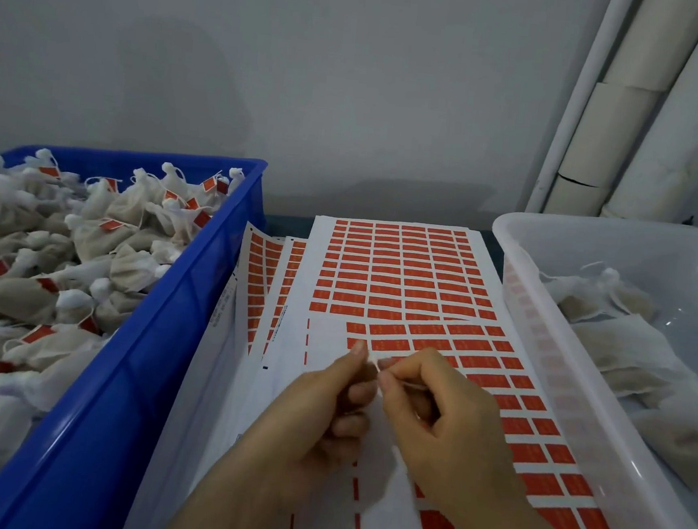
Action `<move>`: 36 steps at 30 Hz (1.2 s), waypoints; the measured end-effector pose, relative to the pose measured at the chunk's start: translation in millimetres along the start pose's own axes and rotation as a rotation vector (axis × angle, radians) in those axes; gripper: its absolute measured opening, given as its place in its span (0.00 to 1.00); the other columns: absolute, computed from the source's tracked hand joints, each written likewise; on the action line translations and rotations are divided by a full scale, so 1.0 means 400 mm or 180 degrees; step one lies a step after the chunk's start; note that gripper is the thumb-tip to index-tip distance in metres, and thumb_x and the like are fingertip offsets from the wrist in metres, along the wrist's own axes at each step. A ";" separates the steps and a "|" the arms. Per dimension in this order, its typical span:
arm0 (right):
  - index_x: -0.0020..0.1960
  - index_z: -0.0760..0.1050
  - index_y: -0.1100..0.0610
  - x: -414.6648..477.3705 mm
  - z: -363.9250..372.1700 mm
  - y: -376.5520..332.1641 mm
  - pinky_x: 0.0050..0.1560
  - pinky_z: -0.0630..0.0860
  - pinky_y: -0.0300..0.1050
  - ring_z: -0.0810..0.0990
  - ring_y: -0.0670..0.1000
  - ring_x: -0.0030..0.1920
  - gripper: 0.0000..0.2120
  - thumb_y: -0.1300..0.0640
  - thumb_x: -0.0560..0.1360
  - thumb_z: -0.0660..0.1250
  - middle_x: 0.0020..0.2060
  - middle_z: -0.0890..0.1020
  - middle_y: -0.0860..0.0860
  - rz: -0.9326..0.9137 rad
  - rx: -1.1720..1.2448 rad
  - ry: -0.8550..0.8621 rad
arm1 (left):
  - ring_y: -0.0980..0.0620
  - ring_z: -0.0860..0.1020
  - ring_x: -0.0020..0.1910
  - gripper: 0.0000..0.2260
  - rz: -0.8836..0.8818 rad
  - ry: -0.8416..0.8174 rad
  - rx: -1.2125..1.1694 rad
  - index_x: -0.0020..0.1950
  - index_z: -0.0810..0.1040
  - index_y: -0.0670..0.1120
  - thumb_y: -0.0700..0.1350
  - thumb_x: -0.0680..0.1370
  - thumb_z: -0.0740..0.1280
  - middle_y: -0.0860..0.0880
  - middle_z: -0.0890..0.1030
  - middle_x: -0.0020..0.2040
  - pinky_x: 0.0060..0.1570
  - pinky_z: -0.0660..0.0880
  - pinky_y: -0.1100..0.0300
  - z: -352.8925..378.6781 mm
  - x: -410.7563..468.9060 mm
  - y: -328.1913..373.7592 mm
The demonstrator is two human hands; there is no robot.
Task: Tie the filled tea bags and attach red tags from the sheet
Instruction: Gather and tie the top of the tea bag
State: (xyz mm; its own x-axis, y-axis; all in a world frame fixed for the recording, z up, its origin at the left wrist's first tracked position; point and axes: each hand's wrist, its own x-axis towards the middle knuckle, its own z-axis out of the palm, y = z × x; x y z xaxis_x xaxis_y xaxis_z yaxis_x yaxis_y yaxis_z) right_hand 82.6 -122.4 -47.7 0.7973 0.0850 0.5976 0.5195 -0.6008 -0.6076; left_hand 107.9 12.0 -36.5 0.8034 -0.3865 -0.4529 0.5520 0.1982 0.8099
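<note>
While both hands' fingers (358, 356) pinch string (374, 365), blue crate (127, 371), clear tub (544, 323) flank sheet (401, 269).

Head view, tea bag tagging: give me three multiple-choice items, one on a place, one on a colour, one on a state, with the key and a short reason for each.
1. Where does the sticker sheet lie?
A. inside the blue crate
B. between the blue crate and the clear tub
C. on the pipes

2. What colour are the tags on the sheet?
A. green
B. yellow
C. red

3. What are the two hands doing?
A. pinching a thin white string between them
B. resting flat on the sheet
C. lifting the clear tub

Key: 1 B, the blue crate is at its left and the clear tub at its right. 2 C, rows of red rectangles cover it. 3 A, the left hand and right hand meet fingertip to fingertip on the string.
</note>
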 end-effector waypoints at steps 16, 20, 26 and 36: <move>0.40 0.70 0.44 0.006 -0.004 0.024 0.46 0.69 0.26 0.72 0.38 0.46 0.08 0.54 0.74 0.67 0.40 0.73 0.36 0.0495 -0.0168 -0.0561 | 0.59 0.73 0.28 0.12 0.0618 0.1321 0.2657 0.40 0.76 0.51 0.56 0.78 0.62 0.52 0.75 0.31 0.23 0.66 0.74 -0.025 0.000 -0.001; 0.42 0.74 0.45 -0.005 0.011 0.029 0.61 0.61 0.30 0.64 0.36 0.59 0.03 0.51 0.73 0.67 0.55 0.72 0.36 0.0094 -0.0441 -0.0881 | 0.59 0.75 0.37 0.07 0.1078 0.1082 0.3570 0.42 0.71 0.58 0.49 0.78 0.65 0.58 0.76 0.41 0.32 0.66 0.75 -0.049 -0.003 -0.006; 0.52 0.80 0.50 -0.006 0.029 0.043 0.69 0.54 0.42 0.61 0.41 0.69 0.12 0.48 0.73 0.63 0.65 0.72 0.40 -0.0073 -0.0520 -0.0783 | 0.60 0.65 0.51 0.10 0.2454 0.1500 0.4620 0.54 0.79 0.53 0.43 0.74 0.70 0.58 0.72 0.51 0.50 0.59 0.74 -0.054 0.016 -0.011; 0.40 0.77 0.56 -0.004 0.029 0.035 0.49 0.70 0.32 0.74 0.43 0.43 0.08 0.52 0.71 0.64 0.41 0.78 0.43 0.0195 -0.0504 -0.0336 | 0.55 0.76 0.36 0.10 0.2209 0.2453 0.2495 0.36 0.73 0.55 0.44 0.73 0.71 0.58 0.76 0.35 0.34 0.67 0.72 -0.017 0.024 -0.022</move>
State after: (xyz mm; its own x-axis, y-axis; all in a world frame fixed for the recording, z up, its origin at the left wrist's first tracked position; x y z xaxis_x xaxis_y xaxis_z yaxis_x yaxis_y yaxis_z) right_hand 92.0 -121.7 -63.0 0.8580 0.1224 0.4988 0.4209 -0.7243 -0.5462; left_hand 112.4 12.8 -50.5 0.9323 0.2496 0.2618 -0.0946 -0.5304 0.8425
